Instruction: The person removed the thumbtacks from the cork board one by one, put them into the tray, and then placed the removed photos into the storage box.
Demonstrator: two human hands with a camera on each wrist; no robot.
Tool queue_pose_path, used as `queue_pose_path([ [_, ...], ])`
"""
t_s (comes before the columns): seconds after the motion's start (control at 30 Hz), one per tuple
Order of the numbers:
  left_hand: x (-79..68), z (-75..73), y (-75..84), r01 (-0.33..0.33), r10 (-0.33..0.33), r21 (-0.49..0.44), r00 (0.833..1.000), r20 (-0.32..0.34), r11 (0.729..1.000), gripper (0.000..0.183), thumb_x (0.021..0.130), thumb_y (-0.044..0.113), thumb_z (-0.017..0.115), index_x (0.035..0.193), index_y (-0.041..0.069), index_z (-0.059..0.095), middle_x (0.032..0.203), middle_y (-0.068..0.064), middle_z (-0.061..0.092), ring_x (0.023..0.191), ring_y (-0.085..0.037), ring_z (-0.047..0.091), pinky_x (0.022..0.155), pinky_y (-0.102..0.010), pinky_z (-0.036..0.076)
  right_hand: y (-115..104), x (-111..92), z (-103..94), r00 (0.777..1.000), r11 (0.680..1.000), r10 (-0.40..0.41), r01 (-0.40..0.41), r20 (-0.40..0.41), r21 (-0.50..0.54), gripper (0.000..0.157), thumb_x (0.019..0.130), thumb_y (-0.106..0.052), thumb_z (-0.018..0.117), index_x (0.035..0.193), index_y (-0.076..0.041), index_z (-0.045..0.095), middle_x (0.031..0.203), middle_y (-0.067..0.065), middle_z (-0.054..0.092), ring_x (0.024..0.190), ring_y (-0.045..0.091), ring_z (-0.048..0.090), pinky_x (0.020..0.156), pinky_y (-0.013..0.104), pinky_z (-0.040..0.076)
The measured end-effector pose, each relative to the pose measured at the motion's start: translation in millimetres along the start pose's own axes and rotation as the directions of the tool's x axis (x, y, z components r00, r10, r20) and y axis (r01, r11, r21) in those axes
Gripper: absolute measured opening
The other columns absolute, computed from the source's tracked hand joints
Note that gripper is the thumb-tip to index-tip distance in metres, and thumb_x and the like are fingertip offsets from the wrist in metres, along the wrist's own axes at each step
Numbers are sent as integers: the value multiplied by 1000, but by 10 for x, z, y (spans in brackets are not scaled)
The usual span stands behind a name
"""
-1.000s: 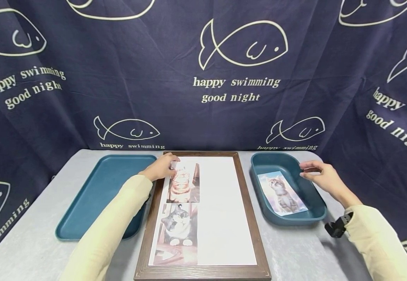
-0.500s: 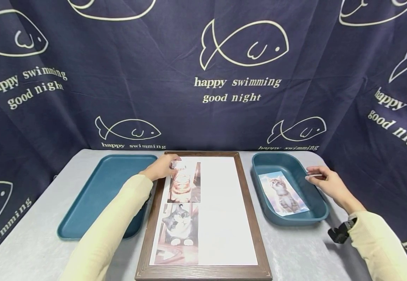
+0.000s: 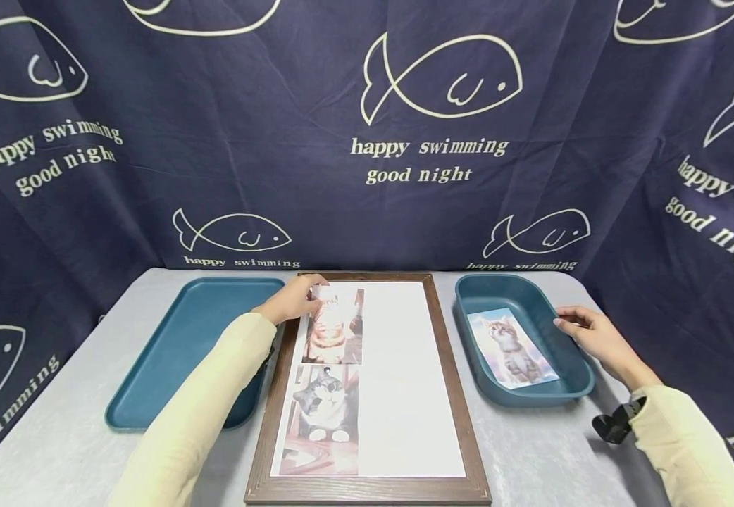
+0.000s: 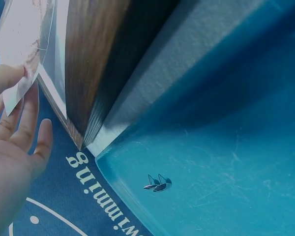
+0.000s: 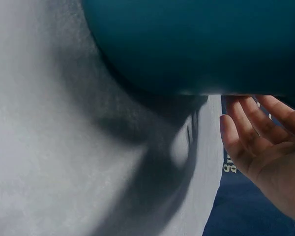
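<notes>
My left hand (image 3: 292,300) reaches over the top left of a brown wooden frame (image 3: 276,408). It pinches the corner of an orange cat photo (image 3: 329,336) between thumb and fingers, and the left wrist view has this photo (image 4: 32,32) bent up off the white sheet. Below lies a grey-and-white cat photo (image 3: 325,415), flat on the frame's white sheet (image 3: 408,380). At the right rim of a deep teal bin (image 3: 575,366) is my right hand (image 3: 598,338), its loosely bent fingers touching the outside. A kitten photo (image 3: 511,348) leans inside that bin.
A flat teal tray (image 3: 179,359) stands left of the frame, partly hidden by the left sleeve (image 3: 198,408). Everything rests on a grey-white table (image 3: 532,451). A dark blue curtain (image 3: 322,204) with fish drawings hangs right behind it.
My right hand has moved rightward and slightly nearer, from over the bin's inner edge to its right rim. The left hand keeps its pinch; the orange cat photo has shifted slightly upward.
</notes>
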State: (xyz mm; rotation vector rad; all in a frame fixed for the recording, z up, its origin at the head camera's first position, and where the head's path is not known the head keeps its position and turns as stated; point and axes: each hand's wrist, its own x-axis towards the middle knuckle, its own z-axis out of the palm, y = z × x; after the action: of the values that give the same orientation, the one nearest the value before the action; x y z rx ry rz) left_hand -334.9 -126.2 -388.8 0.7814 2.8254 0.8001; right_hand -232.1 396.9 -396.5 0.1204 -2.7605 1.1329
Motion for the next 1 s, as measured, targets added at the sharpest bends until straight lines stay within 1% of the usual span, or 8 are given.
queue_pose_path([
  [0.07,4,2,-5,10,-10,1,1000,-4,1000,40,87,7,56,126,2,48,111,-17,57,80,-21,56,65,-31,46,-3,7,6,1000,1000,4,-4,4,-3,41,92,-18,52,117,14,49,88,-19,52,76,-15,45,63,13,41],
  [0.13,2,-3,-5,1,-1,3,1000,-13,1000,40,87,6,55,126,2,47,115,-18,56,84,-24,58,68,-33,47,-4,16,11,1000,1000,10,-10,7,-5,41,92,-18,51,117,14,48,90,-13,54,76,-16,44,64,12,41],
  [0.2,1,-5,2,-8,8,11,1000,-23,1000,40,87,6,54,126,2,47,120,-18,54,89,-26,59,72,-36,48,3,24,13,1000,1000,14,-14,9,-3,41,93,-18,51,118,14,48,91,-12,54,76,-17,44,64,11,41],
  [0.3,-1,-17,30,-33,35,33,999,-37,999,39,88,6,53,126,2,46,125,-19,51,87,-25,59,75,-37,47,20,29,10,1000,1000,9,-9,11,11,40,93,-16,50,118,15,47,89,-16,53,77,-17,44,64,10,40],
  [0.47,3,-31,77,-43,45,39,998,-47,998,38,88,6,51,126,4,47,122,-17,52,79,-21,54,72,-35,45,25,19,7,1000,999,19,-19,13,27,41,93,-17,50,118,15,47,85,-22,50,76,-15,45,65,10,40],
  [0.67,4,-54,120,-25,22,-52,998,-50,998,38,88,3,43,126,2,47,120,-20,48,64,-17,50,64,-31,42,20,10,13,1000,999,29,-29,2,34,42,93,-18,50,119,14,47,84,-25,49,76,-15,44,65,10,39],
  [0.77,3,-57,126,-24,18,-81,998,-66,996,39,87,2,42,125,1,47,118,-20,47,66,-18,50,66,-32,41,17,8,17,1000,999,31,-31,1,33,42,93,-19,50,119,14,47,84,-25,49,76,-15,44,65,10,39],
  [1.0,40,-45,107,-64,55,-67,990,-130,996,36,86,2,43,121,1,51,114,-20,52,84,-25,46,75,-37,39,51,22,45,999,997,42,-41,-19,68,39,92,-18,51,116,13,48,82,-23,53,75,-14,46,64,10,39],
])
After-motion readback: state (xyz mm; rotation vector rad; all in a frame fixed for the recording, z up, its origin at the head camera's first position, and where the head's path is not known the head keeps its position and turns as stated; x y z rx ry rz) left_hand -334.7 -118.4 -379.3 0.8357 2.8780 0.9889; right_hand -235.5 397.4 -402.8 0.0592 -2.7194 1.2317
